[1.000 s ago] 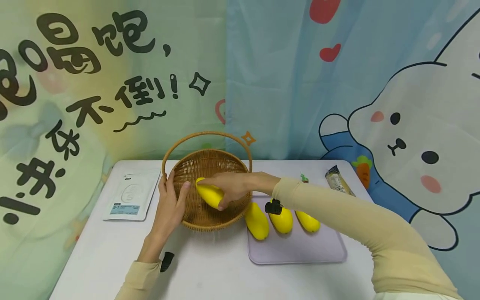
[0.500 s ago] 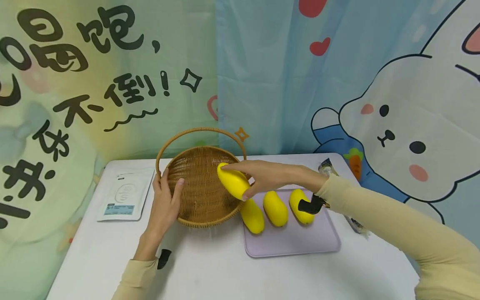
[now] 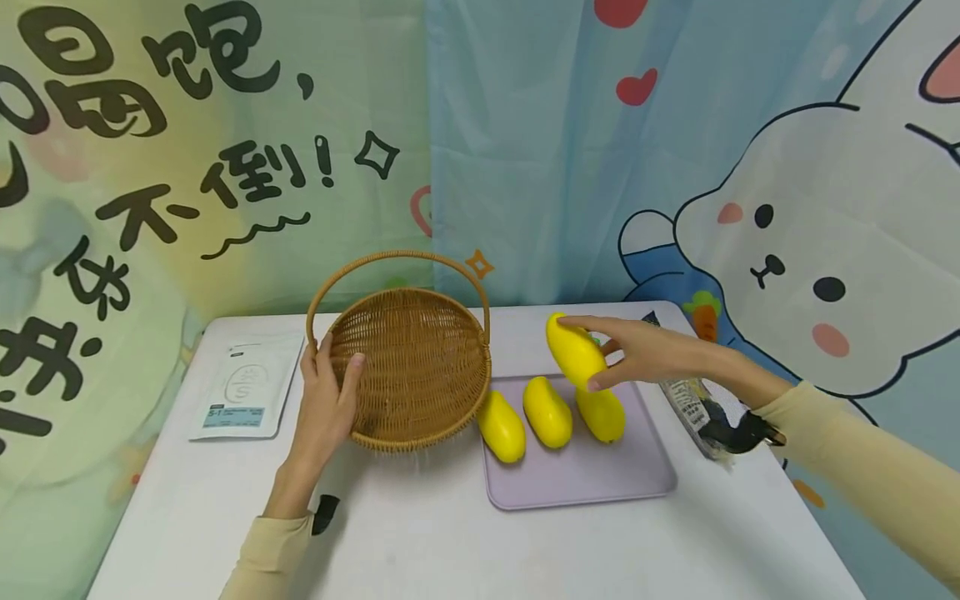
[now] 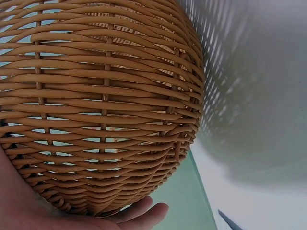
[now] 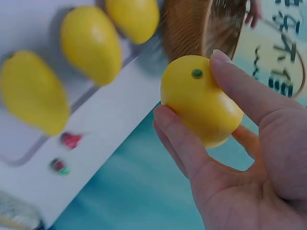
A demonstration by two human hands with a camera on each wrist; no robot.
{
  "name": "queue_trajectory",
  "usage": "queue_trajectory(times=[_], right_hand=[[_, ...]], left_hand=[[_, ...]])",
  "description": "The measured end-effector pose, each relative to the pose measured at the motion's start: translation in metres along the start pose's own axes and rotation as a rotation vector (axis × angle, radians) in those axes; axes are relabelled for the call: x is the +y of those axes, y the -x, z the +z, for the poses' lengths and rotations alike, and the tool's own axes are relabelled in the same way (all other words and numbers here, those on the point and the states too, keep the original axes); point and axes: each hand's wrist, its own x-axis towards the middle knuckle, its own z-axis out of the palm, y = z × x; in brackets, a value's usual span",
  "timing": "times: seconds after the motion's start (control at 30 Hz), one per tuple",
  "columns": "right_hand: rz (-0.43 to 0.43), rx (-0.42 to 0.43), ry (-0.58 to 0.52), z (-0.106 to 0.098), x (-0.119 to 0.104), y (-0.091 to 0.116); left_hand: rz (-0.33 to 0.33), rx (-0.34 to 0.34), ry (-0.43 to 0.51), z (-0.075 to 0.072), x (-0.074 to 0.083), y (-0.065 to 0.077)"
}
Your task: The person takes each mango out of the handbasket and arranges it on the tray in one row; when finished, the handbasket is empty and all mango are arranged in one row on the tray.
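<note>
My left hand (image 3: 328,400) grips the left rim of a brown wicker basket (image 3: 412,367), thumb inside and fingers outside. The basket tilts so that its bare inside faces me; the left wrist view shows its woven outer wall (image 4: 103,96). In my right hand (image 3: 648,348) is a yellow mango (image 3: 573,346), pinched between thumb and fingers over the back of a pale purple tray (image 3: 577,483). Its green stem dot shows in the right wrist view. On the tray lie a left mango (image 3: 502,427), a middle mango (image 3: 547,412) and a right mango (image 3: 602,417), the last partly hidden.
A white pouch (image 3: 247,392) lies left of the basket on the white table (image 3: 420,533). A snack packet (image 3: 690,408) lies right of the tray, under my right forearm. Two small red items (image 5: 71,140) rest behind the tray. A printed curtain (image 3: 510,167) hangs behind.
My right hand has lifted the mango out of the basket and carried it right, over the tray. My left hand has stayed on the basket's rim. The head view has shifted slightly.
</note>
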Motion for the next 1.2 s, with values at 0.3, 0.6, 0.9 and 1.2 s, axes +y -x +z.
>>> queue_trajectory(times=[0.3,0.6,0.9,1.2], right_hand=[[0.092,0.102,-0.016,-0.008,0.059,0.039],[0.148,0.087,-0.048,0.006,0.098,0.046],[0.118,0.073,-0.064,0.042,0.128,0.034],[0.131,0.099,-0.019,0.055,0.137,0.027]], left_hand=[[-0.005,0.001,-0.002,-0.004,0.002,-0.001],[-0.001,0.015,0.003,-0.005,0.002,-0.002],[-0.002,0.009,0.006,-0.002,-0.002,-0.001],[-0.01,0.012,-0.004,0.0,0.0,0.0]])
